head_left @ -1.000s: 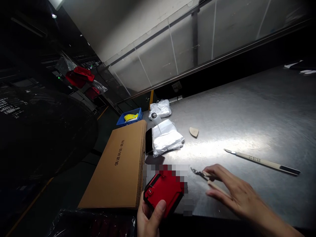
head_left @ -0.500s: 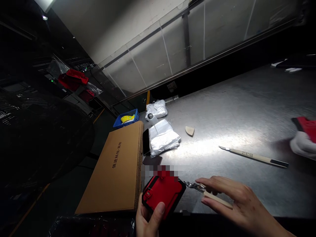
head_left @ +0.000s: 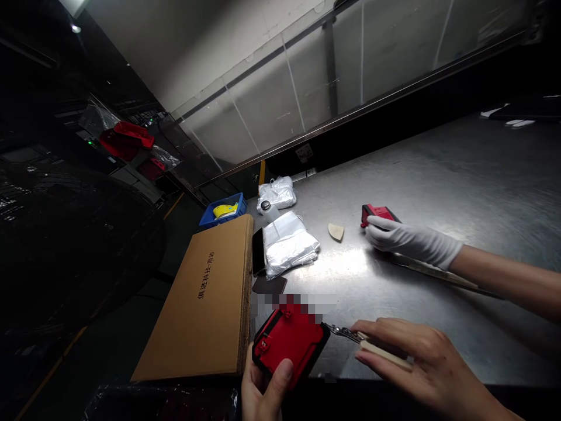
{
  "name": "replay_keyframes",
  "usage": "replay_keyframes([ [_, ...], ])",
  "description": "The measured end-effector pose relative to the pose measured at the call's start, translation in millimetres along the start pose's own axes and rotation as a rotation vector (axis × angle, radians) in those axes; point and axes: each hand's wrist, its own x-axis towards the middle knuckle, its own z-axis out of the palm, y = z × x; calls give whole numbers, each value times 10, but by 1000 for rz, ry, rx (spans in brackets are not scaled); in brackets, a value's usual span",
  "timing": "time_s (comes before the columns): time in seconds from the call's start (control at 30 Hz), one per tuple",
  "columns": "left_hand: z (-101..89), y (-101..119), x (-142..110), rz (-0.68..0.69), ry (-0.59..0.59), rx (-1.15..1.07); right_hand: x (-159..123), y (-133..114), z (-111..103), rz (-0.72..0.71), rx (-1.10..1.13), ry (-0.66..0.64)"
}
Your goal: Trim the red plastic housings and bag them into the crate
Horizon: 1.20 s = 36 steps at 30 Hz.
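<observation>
My left hand (head_left: 263, 392) grips a red plastic case with black edging (head_left: 289, 342) at the table's front edge, thumb on its face. My right hand (head_left: 416, 354) pinches a small tool with a pale handle and a metal tip (head_left: 344, 332), and the tip reaches the case's right corner. Farther up the steel table, a co-worker's white-gloved hand (head_left: 407, 238) holds a small red part (head_left: 377, 214). That arm lies over a craft knife (head_left: 433, 272), hiding most of it. A pale rounded wooden piece (head_left: 336, 232) sits left of the glove.
A flat cardboard carton (head_left: 197, 298) lies left of the case. Beyond it are plastic-wrapped packs (head_left: 289, 245), a capped bottle (head_left: 269, 210), a dark pad (head_left: 269, 285) and a blue crate (head_left: 221, 214). A blurred patch hides the area behind the case.
The co-worker's gloved hand has moved in from the right with the red part and now covers the knife. My right hand's tool has come to the case's corner.
</observation>
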Motion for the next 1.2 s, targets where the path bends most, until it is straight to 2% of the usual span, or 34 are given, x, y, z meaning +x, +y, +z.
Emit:
replay_keyframes([
  [0.17, -1, -42, 6, -1, -6, -21, -17, 48, -16, -4, -11, 66],
  [0.6, -13, -61, -3, -23, -3, -13, -16, 27, -4, 3, -29, -28],
  [0.97, -17, -89, 0, -49, -23, -37, -12, 16, -75, 15, -99, 58],
  [1.2, -18, -95, 7, -47, -12, -33, -21, 29, -55, 36, -85, -1],
])
